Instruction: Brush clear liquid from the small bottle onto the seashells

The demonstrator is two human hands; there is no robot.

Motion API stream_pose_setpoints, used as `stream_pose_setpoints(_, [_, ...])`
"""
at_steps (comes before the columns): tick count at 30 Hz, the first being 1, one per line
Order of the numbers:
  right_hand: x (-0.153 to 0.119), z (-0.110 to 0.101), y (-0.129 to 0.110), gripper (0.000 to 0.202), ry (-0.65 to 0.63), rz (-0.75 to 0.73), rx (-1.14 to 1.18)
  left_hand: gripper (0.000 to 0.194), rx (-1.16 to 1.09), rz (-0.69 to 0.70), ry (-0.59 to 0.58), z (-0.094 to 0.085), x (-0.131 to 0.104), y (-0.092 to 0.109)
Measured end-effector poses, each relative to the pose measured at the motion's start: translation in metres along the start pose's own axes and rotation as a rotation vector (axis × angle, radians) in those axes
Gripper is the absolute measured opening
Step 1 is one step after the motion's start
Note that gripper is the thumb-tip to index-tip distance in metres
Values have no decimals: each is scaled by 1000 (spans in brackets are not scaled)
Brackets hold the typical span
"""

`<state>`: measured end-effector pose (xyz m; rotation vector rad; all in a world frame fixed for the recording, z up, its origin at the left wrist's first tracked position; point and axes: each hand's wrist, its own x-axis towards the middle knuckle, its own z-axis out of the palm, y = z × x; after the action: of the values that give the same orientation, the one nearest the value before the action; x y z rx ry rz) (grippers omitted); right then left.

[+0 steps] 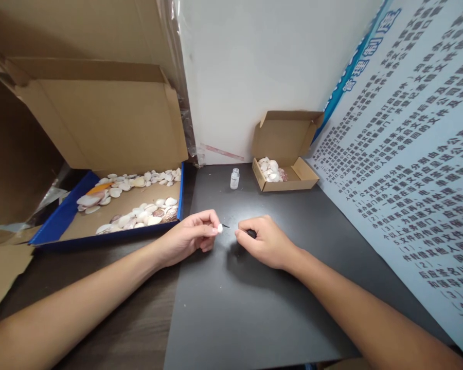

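My left hand (196,231) pinches a small white seashell (219,228) between thumb and fingertips, above the dark table. My right hand (268,240) is closed around a black brush cap (251,234), mostly hidden in the fist. A thin dark tip (226,226) points from the right hand's side toward the shell; whether it touches the shell I cannot tell. Beyond both hands, a small clear glass bottle (235,180) with a white label stands upright, its neck uncapped.
On the left, an open blue-edged cardboard box (96,218) holds many shells in two groups. A smaller open cardboard box (293,184) at the back right contains white shells and some pinkish ones. A white panel (254,67) and a printed sheet (416,154) border the table.
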<state>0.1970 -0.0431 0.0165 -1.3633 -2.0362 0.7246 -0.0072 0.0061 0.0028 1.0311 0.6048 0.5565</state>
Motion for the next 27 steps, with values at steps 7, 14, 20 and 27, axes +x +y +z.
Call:
stream_pose_setpoints(7, [-2, 2, -3, 34, -47, -45, -3, 15, 2, -23, -15, -1, 0, 0])
stream_pose_setpoints(14, [-2, 4, -4, 33, -40, -63, -1, 12, 4, -35, -17, -2, 0, -1])
stream_pose_setpoints(20, [-1, 6, -2, 34, -15, -35, -22, 12, 12, -41, -6, -2, 0, 0])
stream_pose_setpoints(27, [-2, 6, -5, 32, -41, -59, -9, 10, 19, -42, -3, 0, -1, 1])
